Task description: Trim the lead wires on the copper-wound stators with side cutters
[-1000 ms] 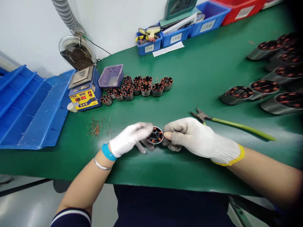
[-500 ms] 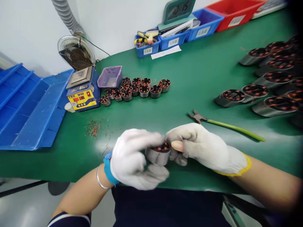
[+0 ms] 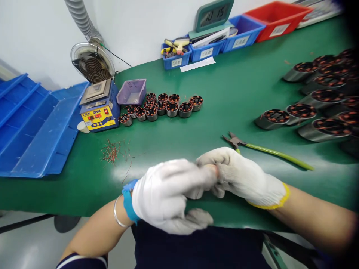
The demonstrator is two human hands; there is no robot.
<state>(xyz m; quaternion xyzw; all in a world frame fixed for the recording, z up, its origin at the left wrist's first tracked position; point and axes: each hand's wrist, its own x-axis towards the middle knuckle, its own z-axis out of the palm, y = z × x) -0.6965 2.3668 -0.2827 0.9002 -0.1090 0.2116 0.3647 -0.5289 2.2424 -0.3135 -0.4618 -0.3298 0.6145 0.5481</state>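
Observation:
Both my hands wear white knit gloves and meet over the near edge of the green table (image 3: 230,93). My left hand (image 3: 165,192) is closed around a small motor stator, which its fingers now hide almost entirely. My right hand (image 3: 238,173) is closed in a pinch against the left hand's fingertips, touching the hidden stator. Green-handled cutting pliers (image 3: 266,149) lie on the mat just beyond my right hand.
A cluster of small wound stators (image 3: 165,104) sits mid-table beside a lilac tray (image 3: 131,91) and a blue-yellow solder station (image 3: 98,108). Larger stators (image 3: 316,97) lie at right. Copper wire scraps (image 3: 113,151) lie left of my hands. Blue trays (image 3: 33,123) are far left, bins (image 3: 207,43) at back.
My hands drew the stator toward me and tipped it; my left hand has wrapped over it, so it went from plainly visible to hidden.

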